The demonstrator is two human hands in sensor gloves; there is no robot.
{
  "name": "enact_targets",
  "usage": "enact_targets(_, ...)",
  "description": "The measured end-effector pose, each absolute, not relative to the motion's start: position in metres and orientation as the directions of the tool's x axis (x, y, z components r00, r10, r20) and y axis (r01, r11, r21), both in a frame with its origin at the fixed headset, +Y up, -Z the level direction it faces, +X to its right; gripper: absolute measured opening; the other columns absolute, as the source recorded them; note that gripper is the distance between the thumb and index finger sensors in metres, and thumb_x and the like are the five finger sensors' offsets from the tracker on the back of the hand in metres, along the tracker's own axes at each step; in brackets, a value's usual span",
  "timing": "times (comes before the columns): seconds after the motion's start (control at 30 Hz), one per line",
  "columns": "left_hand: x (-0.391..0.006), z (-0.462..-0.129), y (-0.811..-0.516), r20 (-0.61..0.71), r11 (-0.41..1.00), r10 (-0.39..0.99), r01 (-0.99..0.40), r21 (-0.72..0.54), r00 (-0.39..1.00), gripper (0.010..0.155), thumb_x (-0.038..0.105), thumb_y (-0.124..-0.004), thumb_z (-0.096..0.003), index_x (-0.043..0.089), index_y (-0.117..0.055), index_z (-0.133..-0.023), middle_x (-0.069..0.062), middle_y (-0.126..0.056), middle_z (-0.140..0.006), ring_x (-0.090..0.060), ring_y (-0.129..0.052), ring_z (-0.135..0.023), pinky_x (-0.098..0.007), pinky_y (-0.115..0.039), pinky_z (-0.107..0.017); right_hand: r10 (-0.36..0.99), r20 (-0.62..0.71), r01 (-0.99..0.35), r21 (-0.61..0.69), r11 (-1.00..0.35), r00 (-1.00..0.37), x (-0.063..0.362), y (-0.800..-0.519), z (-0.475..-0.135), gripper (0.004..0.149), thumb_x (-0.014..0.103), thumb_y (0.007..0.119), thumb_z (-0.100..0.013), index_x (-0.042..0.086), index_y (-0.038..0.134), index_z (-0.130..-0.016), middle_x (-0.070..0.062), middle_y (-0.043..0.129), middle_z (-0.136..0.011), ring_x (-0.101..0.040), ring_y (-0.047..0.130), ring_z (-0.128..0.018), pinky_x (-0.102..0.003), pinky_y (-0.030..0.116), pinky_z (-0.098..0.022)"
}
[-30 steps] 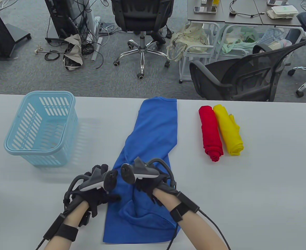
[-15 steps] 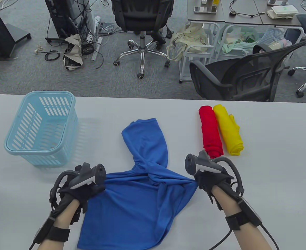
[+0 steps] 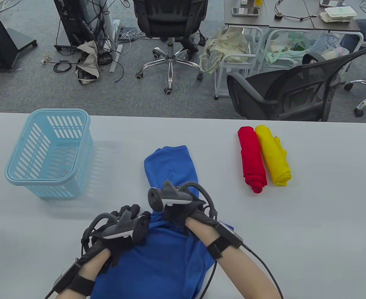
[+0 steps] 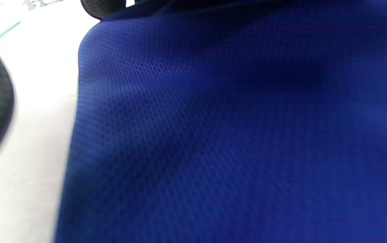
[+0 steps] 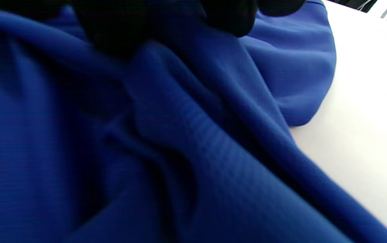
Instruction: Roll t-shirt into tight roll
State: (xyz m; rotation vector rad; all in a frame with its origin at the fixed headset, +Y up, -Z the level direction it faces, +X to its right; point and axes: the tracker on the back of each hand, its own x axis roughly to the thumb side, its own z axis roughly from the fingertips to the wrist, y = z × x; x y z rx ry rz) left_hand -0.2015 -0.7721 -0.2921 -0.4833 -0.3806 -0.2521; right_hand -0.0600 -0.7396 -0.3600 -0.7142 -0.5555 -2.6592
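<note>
**Here: bunched blue shirt, both hands at mid-table, roll not yet formed**

Shown in the table view: blue t-shirt (image 3: pixel 167 258) crumpled on the table (image 3: pixel 310 218), near edge running off the bottom of the view, far lobe lying ahead of the hands. Left hand (image 3: pixel 125 229) resting on the shirt's left margin, fingers curled at the cloth edge; grip not confirmed (left wrist view filled with flat mesh fabric only), so cannot tell whether clenched on cloth. Right hand (image 3: pixel 178 211) gathering a pinch of fabric at the centre, gloved fingertips (image 5: pixel 166 20) closed on a ridge of folds in the right wrist view.

Likely faults from this state, as judgement:
- Loose, lumpy core, caused by rolling over the diagonal creases under the right hand without first flattening.
- Tapered or skewed roll, caused by uneven width between the near panel and the narrower far lobe.
- Slippage of the smooth mesh on the table, caused by one-sided tension.
- Low risk of disturbing the red roll (image 3: pixel 253 158) and yellow roll (image 3: pixel 273 155), well apart to the right; blue basket (image 3: pixel 50 152) likewise apart, to the left.
</note>
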Motion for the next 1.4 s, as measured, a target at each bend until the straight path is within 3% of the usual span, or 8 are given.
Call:
enact_targets(0.27,-0.235,-0.307,-0.778,0.268,0.854,-0.181,0.286,-0.435,0.946,0.062,0.050,-0.043,-0.0553,0.038,-0.023,-0.112,-0.017,-0.010,-0.122,-0.049,-0.017,-0.110,-0.066,-0.042,-0.078,-0.139,0.353,0.232,0.237,-0.943,-0.925,-0.004,-0.693,-0.388,0.040,0.035,0.064,-0.064,0.029,0.062,-0.104,-0.005,0.075,-0.099,-0.020,0.088,-0.073,-0.047,0.070,-0.061)
enact_targets(0.47,-0.268,-0.316,-0.777,0.076,0.779,-0.150,0.165,-0.605,0.986,0.070,0.049,-0.040,-0.0558,0.023,-0.011,-0.114,-0.023,0.002,-0.117,-0.054,-0.004,-0.104,-0.067,-0.036,-0.078,0.104,-0.108,-0.123,0.193,-0.973,-0.989,0.126,-0.661,-0.399,0.041,0.041,0.058,-0.067,0.020,0.065,-0.101,-0.006,0.083,-0.089,-0.019,0.094,-0.064,-0.045,0.075,-0.056)
enact_targets(0.6,-0.277,-0.311,-0.771,0.006,0.736,-0.210,0.163,-0.657,0.978,0.074,0.048,-0.043,-0.0560,0.015,-0.012,-0.114,-0.024,0.000,-0.118,-0.055,-0.007,-0.104,-0.067,-0.037,-0.078,-0.116,-0.301,0.015,0.319,-0.948,-0.947,0.176,-0.677,-0.388,0.049,0.051,0.057,-0.064,0.017,0.079,-0.092,-0.005,0.093,-0.076,-0.018,0.101,-0.050,-0.043,0.080,-0.046)
enact_targets(0.77,-0.240,-0.301,-0.754,0.148,0.816,-0.350,0.378,-0.437,0.925,0.076,0.048,-0.047,-0.0573,0.016,-0.007,-0.114,-0.024,0.007,-0.115,-0.054,-0.003,-0.105,-0.066,-0.036,-0.079,-0.200,-0.280,0.107,0.315,-0.943,-0.939,0.174,-0.680,-0.373,0.052,0.052,0.059,-0.063,0.018,0.072,-0.100,-0.007,0.088,-0.088,-0.020,0.099,-0.059,-0.044,0.078,-0.050)
enact_targets(0.97,-0.193,-0.299,-0.771,0.426,0.876,-0.056,0.249,-0.413,0.903,0.071,0.056,-0.038,-0.0538,0.029,-0.008,-0.113,-0.014,-0.008,-0.123,-0.045,-0.018,-0.113,-0.065,-0.040,-0.080,-0.026,0.001,0.024,0.348,-0.937,-1.000,0.124,-0.683,-0.372,0.053,0.040,0.058,-0.065,0.021,0.052,-0.114,-0.012,0.061,-0.116,-0.036,0.075,-0.100,-0.053,0.064,-0.068)
enact_targets(1.07,-0.201,-0.305,-0.785,0.359,0.822,-0.083,0.267,-0.502,0.930,0.070,0.057,-0.035,-0.0521,0.031,-0.003,-0.109,-0.011,-0.002,-0.120,-0.042,-0.015,-0.112,-0.065,-0.033,-0.079,0.011,0.034,0.004,0.420,-0.907,-0.999,0.104,-0.701,-0.379,0.056,0.036,0.058,-0.065,0.019,0.045,-0.117,-0.015,0.051,-0.120,-0.042,0.061,-0.109,-0.056,0.058,-0.072)
enact_targets(1.2,-0.222,-0.309,-0.766,0.193,0.814,-0.255,0.318,-0.486,0.948,0.071,0.058,-0.037,-0.0524,0.026,-0.025,-0.115,-0.017,-0.035,-0.123,-0.045,-0.052,-0.111,-0.060,-0.059,-0.076,0.022,0.114,0.046,0.555,-0.830,-0.993,0.090,-0.735,-0.390,0.059,0.037,0.054,-0.065,0.020,0.035,-0.119,-0.015,0.036,-0.123,-0.045,0.038,-0.115,-0.060,0.044,-0.075)
enact_targets(1.4,-0.235,-0.307,-0.757,0.107,0.786,-0.407,0.408,-0.465,0.907,0.073,0.059,-0.035,-0.0519,0.023,-0.036,-0.115,-0.020,-0.064,-0.115,-0.036,-0.084,-0.093,-0.052,-0.072,-0.070,-0.104,-0.005,0.085,0.530,-0.844,-0.995,0.090,-0.741,-0.400,0.060,0.042,0.047,-0.065,0.016,0.036,-0.118,-0.017,0.039,-0.121,-0.045,0.044,-0.114,-0.061,0.048,-0.074)
